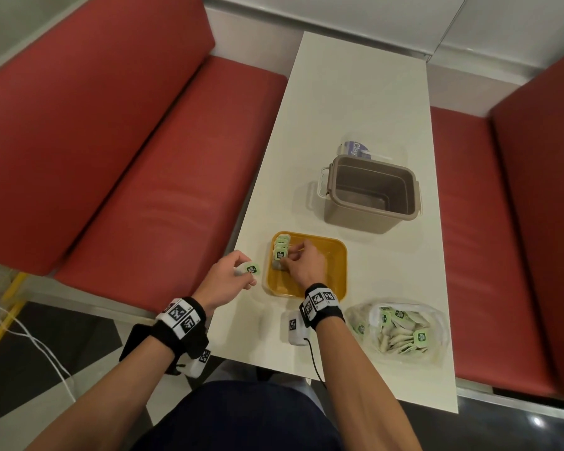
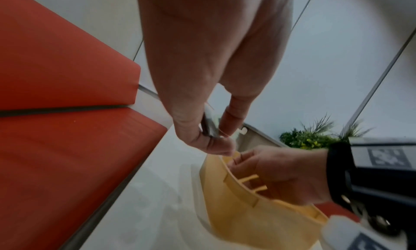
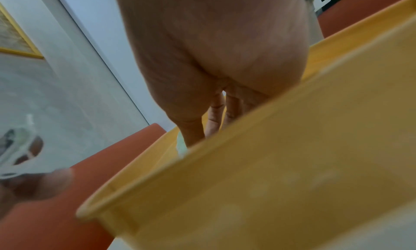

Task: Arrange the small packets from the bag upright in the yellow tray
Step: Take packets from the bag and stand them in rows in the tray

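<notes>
The yellow tray [image 1: 334, 275] sits near the table's left edge. Several green-labelled packets [image 1: 280, 250] stand upright in a row along its left wall. My right hand [image 1: 302, 262] is inside the tray, its fingers pinching the nearest packet of that row. My left hand [image 1: 232, 276] hovers just left of the tray and pinches a single green packet [image 1: 252, 268]. In the left wrist view that packet [image 2: 209, 127] shows edge-on between thumb and finger, above the tray's rim [image 2: 238, 182]. The clear bag [image 1: 396, 330] of loose packets lies at the near right.
A brown open-topped bin [image 1: 370, 193] stands behind the tray, with a clear wrapper [image 1: 358, 149] beyond it. Red bench seats [image 1: 137, 177] flank the white table [image 1: 355, 92]. A small white device [image 1: 295, 328] with a cable lies under my right wrist.
</notes>
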{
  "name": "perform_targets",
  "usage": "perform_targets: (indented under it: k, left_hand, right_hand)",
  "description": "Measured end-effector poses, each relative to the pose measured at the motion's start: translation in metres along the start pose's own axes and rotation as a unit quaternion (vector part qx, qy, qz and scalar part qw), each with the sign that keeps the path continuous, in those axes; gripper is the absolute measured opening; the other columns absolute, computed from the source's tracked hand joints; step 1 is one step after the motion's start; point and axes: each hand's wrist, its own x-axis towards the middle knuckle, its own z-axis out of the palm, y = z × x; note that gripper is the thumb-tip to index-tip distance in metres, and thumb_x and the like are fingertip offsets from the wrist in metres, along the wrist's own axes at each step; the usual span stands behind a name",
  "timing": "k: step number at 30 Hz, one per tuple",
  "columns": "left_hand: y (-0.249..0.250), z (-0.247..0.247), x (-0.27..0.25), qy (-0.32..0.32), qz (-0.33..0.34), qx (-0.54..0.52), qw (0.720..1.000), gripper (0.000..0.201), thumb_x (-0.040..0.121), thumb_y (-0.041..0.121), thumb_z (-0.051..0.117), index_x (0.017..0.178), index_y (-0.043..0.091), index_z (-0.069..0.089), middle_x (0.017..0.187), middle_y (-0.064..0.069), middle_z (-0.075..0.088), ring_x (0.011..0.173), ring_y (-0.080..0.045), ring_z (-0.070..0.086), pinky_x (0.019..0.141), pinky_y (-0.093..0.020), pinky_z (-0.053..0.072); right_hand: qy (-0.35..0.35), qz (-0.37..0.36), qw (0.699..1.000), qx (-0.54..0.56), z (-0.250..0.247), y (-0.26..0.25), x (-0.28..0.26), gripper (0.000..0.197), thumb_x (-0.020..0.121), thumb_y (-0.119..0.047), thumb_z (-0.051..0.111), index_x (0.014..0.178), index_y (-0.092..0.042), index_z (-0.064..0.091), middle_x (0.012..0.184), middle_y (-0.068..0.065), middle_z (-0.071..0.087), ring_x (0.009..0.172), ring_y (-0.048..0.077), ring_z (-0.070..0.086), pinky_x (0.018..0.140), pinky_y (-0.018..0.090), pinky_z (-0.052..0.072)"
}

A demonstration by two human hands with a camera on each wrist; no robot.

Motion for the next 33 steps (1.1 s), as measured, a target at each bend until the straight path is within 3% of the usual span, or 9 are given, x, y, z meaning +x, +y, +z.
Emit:
perform_targets:
  k: [5, 7, 9, 11, 14, 18, 23, 28, 33]
  left_hand:
    - [0.014, -0.016, -0.003, -0.014, 0.060, -0.017, 0.998, 0.030, 0.089, 0.000, 0.077, 0.098, 0.029, 0.077, 0.098, -0.012, 0.077, 0.088, -0.033, 0.078, 0.087, -0.046, 0.066]
    - [0.022, -0.015, -0.005, -0.011, 0.059, -0.089, 0.994, 0.027, 0.092, 0.000, 0.079, 0.108, 0.021, 0.075, 0.105, -0.016, 0.076, 0.094, -0.041, 0.078, 0.088, -0.046, 0.066]
    - [0.029, -0.010, -0.006, 0.001, 0.055, -0.160, 0.986, 0.024, 0.093, 0.000, 0.080, 0.114, 0.008, 0.071, 0.109, -0.016, 0.077, 0.100, -0.043, 0.077, 0.091, -0.046, 0.065]
    - [0.035, -0.003, -0.006, 0.009, 0.056, -0.211, 0.976, 0.026, 0.093, 0.001, 0.081, 0.116, 0.001, 0.068, 0.111, -0.014, 0.078, 0.101, -0.037, 0.077, 0.092, -0.045, 0.065]
    - [0.043, 0.011, -0.007, 0.002, 0.060, -0.244, 0.968, 0.030, 0.093, 0.001, 0.081, 0.117, -0.005, 0.064, 0.113, -0.013, 0.079, 0.098, -0.026, 0.077, 0.090, -0.038, 0.064]
    - [0.044, 0.024, -0.007, -0.029, 0.052, -0.232, 0.971, 0.023, 0.096, 0.010, 0.080, 0.116, 0.004, 0.071, 0.107, -0.008, 0.081, 0.098, -0.021, 0.078, 0.090, -0.037, 0.064]
    - [0.032, 0.031, -0.001, -0.027, 0.051, -0.169, 0.984, 0.015, 0.099, 0.023, 0.077, 0.110, 0.013, 0.079, 0.100, -0.005, 0.082, 0.097, -0.018, 0.077, 0.094, -0.043, 0.063]
    - [0.032, 0.040, 0.004, -0.017, 0.060, -0.173, 0.983, 0.016, 0.097, 0.024, 0.080, 0.111, 0.015, 0.080, 0.101, -0.009, 0.082, 0.100, -0.024, 0.079, 0.086, -0.035, 0.060]
    - [0.017, 0.042, 0.015, 0.081, 0.064, -0.068, 0.992, 0.024, 0.093, 0.029, 0.085, 0.113, 0.024, 0.074, 0.107, 0.004, 0.077, 0.097, -0.009, 0.074, 0.086, -0.029, 0.059]
  right_hand:
    - [0.068, -0.055, 0.995, 0.057, -0.014, -0.003, -0.016, 0.015, 0.096, -0.025, 0.080, 0.102, -0.022, 0.067, 0.094, -0.011, 0.073, 0.090, 0.010, 0.070, 0.083, 0.032, 0.059]
    - [0.063, -0.076, 0.989, 0.112, -0.023, -0.011, -0.034, 0.012, 0.099, -0.031, 0.078, 0.102, -0.023, 0.070, 0.095, -0.010, 0.076, 0.091, 0.007, 0.072, 0.080, 0.028, 0.059]
    - [-0.002, -0.086, 0.976, 0.201, -0.032, -0.021, -0.056, 0.017, 0.102, -0.041, 0.074, 0.108, -0.024, 0.074, 0.099, -0.005, 0.080, 0.094, 0.014, 0.076, 0.079, 0.030, 0.062]
    - [-0.086, -0.097, 0.953, 0.275, -0.041, -0.031, -0.076, 0.024, 0.104, -0.044, 0.072, 0.115, -0.023, 0.075, 0.105, -0.001, 0.081, 0.098, 0.022, 0.078, 0.079, 0.033, 0.061]
    - [-0.085, -0.127, 0.941, 0.303, -0.046, -0.037, -0.088, 0.018, 0.103, -0.034, 0.076, 0.113, -0.020, 0.077, 0.104, 0.001, 0.081, 0.095, 0.022, 0.077, 0.075, 0.032, 0.060]
    - [0.009, -0.186, 0.954, 0.234, -0.054, -0.034, -0.081, 0.005, 0.102, -0.024, 0.076, 0.102, -0.019, 0.075, 0.091, -0.008, 0.077, 0.083, 0.005, 0.069, 0.074, 0.025, 0.054]
    - [0.034, -0.280, 0.959, 0.033, -0.068, -0.031, -0.073, 0.006, 0.102, -0.032, 0.072, 0.100, -0.027, 0.070, 0.089, -0.012, 0.072, 0.087, 0.009, 0.068, 0.077, 0.029, 0.056]
    - [0.059, -0.228, 0.967, 0.094, -0.059, -0.026, -0.068, 0.008, 0.096, -0.027, 0.080, 0.097, -0.027, 0.072, 0.089, -0.014, 0.073, 0.086, 0.008, 0.069, 0.074, 0.022, 0.053]
    - [0.065, -0.162, 0.981, 0.082, -0.052, -0.010, -0.052, 0.010, 0.096, -0.023, 0.082, 0.099, -0.024, 0.072, 0.085, -0.012, 0.073, 0.080, 0.001, 0.066, 0.067, 0.008, 0.046]
